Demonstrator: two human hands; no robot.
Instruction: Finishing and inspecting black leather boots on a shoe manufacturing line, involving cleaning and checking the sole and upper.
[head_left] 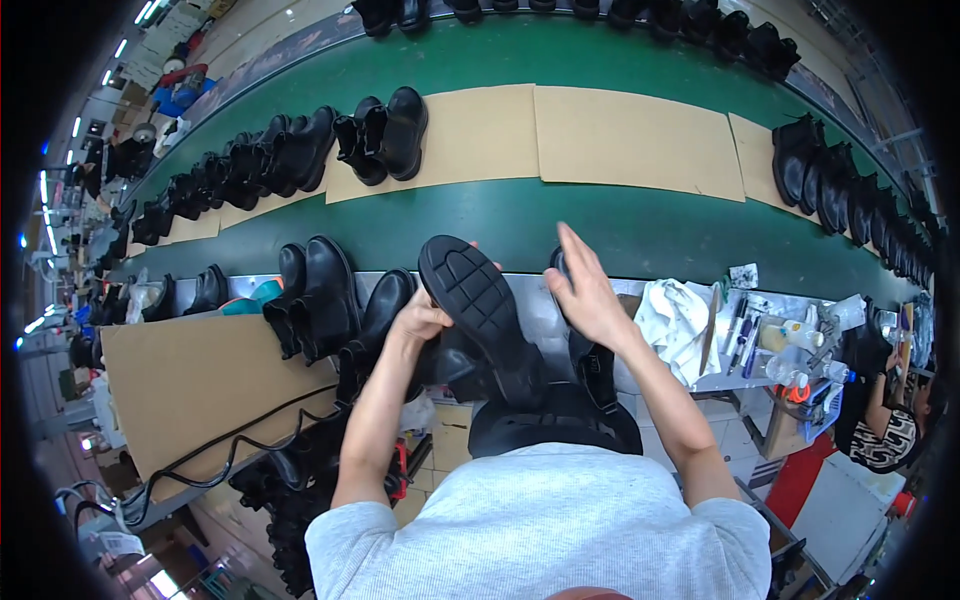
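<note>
Head view: left grip clasps the boot at its left side, right grip uncurled, apart.

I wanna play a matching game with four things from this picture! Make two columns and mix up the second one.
1. Black boot with a grooved sole
2. Crumpled white cloth
3. Flat tan cardboard sheets in a row
4. Bare right hand

A. On the long green surface
B. Open, fingers stretched out
C. Gripped by the bare left hand
D. On the silvery worktop

Pairs: 1-C, 2-D, 3-A, 4-B
</note>
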